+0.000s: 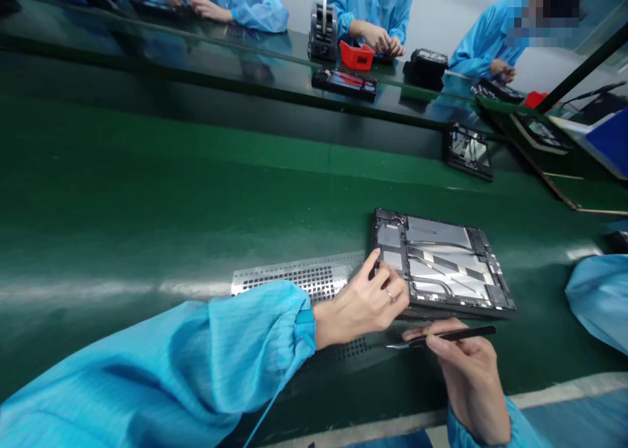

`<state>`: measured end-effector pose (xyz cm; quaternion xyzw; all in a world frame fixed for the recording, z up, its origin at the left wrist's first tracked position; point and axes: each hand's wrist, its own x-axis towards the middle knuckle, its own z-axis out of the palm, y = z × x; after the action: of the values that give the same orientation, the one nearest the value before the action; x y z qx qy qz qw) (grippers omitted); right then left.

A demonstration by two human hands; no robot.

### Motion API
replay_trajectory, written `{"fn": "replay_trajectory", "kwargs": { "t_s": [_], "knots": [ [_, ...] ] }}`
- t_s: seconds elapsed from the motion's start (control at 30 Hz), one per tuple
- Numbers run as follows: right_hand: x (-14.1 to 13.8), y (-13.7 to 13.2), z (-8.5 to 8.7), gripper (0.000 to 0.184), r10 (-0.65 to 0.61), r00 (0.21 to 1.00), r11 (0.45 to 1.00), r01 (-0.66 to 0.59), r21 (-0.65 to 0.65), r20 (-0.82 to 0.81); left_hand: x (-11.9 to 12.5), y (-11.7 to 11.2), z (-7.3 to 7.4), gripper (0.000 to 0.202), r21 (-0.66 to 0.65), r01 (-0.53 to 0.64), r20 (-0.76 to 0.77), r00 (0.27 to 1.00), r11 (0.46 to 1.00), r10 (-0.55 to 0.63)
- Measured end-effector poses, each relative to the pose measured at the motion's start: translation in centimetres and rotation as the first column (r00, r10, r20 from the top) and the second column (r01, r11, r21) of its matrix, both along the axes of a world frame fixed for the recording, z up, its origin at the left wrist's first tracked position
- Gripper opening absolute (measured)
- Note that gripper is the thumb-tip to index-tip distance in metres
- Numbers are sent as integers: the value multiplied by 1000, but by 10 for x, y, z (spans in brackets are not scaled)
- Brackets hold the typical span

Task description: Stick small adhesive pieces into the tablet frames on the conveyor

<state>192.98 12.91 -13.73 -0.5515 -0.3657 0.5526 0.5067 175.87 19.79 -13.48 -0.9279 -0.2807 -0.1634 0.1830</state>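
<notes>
A stack of opened tablet-like devices (446,258) lies on the green bench, its inner flat panels, cables and tape strips showing. My left hand (366,304) rests at its near left corner. The index finger reaches onto the left edge and the other fingers bend apart over the corner; the thumb is mostly hidden. Just below the stack, my right hand (464,360) is closed around black tweezers (466,333), whose pale tips point left toward my left hand. A clear sheet with rows of small black squares (304,281) lies partly beneath my left hand and forearm.
Beyond the bench runs a raised ledge holding another device (343,84), a red bin (356,55) and a tape dispenser (324,33). Another opened device (468,150) sits toward the far right. Co-workers in blue sleeves (260,6) work across the ledge. A blue sleeve (601,301) shows at right.
</notes>
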Motion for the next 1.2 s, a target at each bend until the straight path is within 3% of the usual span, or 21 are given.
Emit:
{"fn": "replay_trajectory", "kwargs": {
  "t_s": [0.07,0.13,0.23,0.3,0.33,0.43,0.57,0.87,1.07,1.2],
  "knots": [
    [8,5,15,5,-1,1000,993,-1,118,11,1,0,9,24,-2,-5,7,1000,1000,5],
    [13,12,33,3,-35,997,952,12,305,73,1,1,20,25,13,-6,20,1000,1000,5],
    [11,24,58,7,-264,953,795,130,593,145,-6,2,39,27,19,-29,35,999,999,28],
    [6,31,66,8,-393,912,695,208,688,121,-15,1,51,29,16,-64,38,997,998,64],
    [2,34,68,8,-416,903,673,224,705,110,-20,1,58,30,25,-78,37,996,997,77],
    [-6,41,68,8,-381,918,681,199,705,108,-34,-2,73,37,76,-88,41,996,993,85],
    [-7,45,65,10,-445,889,624,222,749,108,-41,-8,82,41,85,-76,51,996,993,72],
    [-8,48,68,14,-366,909,669,109,735,198,-39,-14,79,47,81,-48,104,994,996,39],
    [-5,45,68,20,-458,840,605,53,795,292,-40,-15,77,45,96,-62,116,992,993,51],
    [2,42,62,20,-362,865,665,-21,747,347,-41,-16,75,39,107,-69,113,992,992,57]
  ]
}}
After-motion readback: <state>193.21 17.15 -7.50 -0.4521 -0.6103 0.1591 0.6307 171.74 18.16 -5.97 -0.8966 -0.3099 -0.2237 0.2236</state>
